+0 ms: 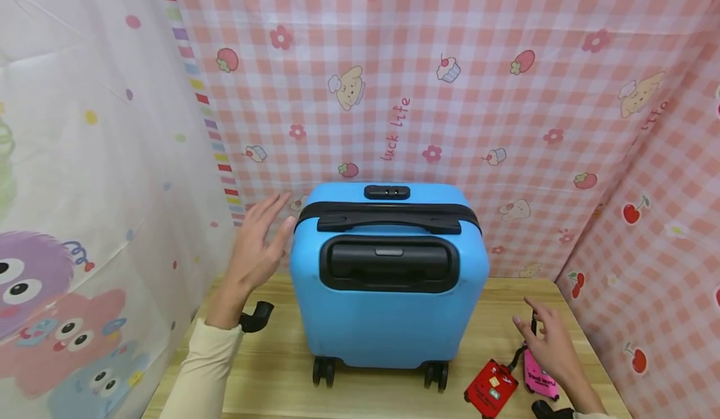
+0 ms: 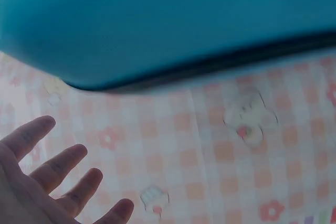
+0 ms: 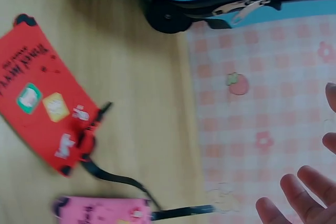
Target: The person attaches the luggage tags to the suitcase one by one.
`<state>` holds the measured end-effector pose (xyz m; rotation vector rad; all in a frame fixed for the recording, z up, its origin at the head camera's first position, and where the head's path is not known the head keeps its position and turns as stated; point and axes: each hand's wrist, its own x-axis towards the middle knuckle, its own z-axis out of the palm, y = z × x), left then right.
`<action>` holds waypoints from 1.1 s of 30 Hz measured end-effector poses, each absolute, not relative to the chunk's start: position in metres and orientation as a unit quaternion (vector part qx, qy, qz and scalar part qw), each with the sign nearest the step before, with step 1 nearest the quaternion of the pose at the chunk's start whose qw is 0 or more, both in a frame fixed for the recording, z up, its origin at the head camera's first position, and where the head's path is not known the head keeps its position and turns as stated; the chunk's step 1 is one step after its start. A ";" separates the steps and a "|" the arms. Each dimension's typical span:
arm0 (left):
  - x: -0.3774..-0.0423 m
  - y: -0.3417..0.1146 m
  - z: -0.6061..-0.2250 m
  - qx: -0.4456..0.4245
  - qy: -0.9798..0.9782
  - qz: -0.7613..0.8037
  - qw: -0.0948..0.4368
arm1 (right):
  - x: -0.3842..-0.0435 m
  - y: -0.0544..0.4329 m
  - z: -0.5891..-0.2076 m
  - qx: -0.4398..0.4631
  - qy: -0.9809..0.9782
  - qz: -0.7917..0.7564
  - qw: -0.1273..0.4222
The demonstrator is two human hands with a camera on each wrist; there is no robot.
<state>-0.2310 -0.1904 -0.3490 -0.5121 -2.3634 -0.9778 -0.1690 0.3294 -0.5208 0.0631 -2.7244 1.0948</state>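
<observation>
A blue suitcase (image 1: 382, 325) with black trim stands upright on its wheels, its handle side facing me. My left hand (image 1: 260, 244) is raised beside its upper left edge, fingers spread; whether the thumb touches the shell I cannot tell. The left wrist view shows those fingers (image 2: 58, 169) holding nothing, below the blue shell. On the right, my right hand (image 1: 551, 344) hovers over the luggage tags with loosely bent fingers and nothing in them. A red luggage tag (image 1: 491, 388) lies on the table, and a pink luggage tag (image 1: 539, 375) beside it is partly covered by that hand.
The wooden table (image 1: 264, 369) carries the suitcase and tags. Behind it hangs a pink checked cloth (image 1: 478, 112), with a white cartoon-print curtain (image 1: 101, 175) at left. Black straps (image 3: 118, 179) trail from the tags. Zipper pulls (image 3: 252, 9) hang on the suitcase's side.
</observation>
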 end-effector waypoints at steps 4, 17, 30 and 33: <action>-0.230 -0.179 -0.343 -0.203 -0.855 -0.417 0.234 | -0.161 0.331 -0.535 -0.013 -0.913 0.405 0.050; -0.228 -0.145 -0.338 -0.226 -0.836 -0.447 0.224 | -0.140 0.335 -0.592 -0.141 -0.866 0.479 0.019; -0.226 -0.143 -0.345 -0.214 -0.857 -0.432 0.183 | -0.134 0.314 -0.630 -0.227 -0.872 0.430 0.055; -0.228 -0.141 -0.346 -0.229 -0.854 -0.424 0.194 | -0.134 0.309 -0.638 -0.253 -0.865 0.426 0.074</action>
